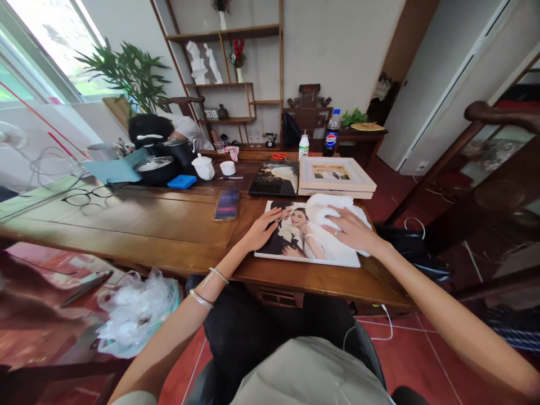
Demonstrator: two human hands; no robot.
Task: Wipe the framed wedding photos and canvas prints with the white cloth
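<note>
A large photo print on a white board (295,239) lies flat near the front edge of the wooden table (169,225). My left hand (264,228) rests on the print's left edge, fingers stretched flat. My right hand (352,230) presses a white cloth (327,208) onto the print's right part, fingers spread over the cloth. Behind the print lie a dark photo print (275,178) and a stack of white picture frames (335,177).
A phone (226,203) lies left of the print. Farther back stand a white teapot (204,166), cup, blue box (182,181), pans, glasses (84,196), a white bottle (304,145) and a cola bottle (331,133). A plastic bag (137,312) sits at lower left.
</note>
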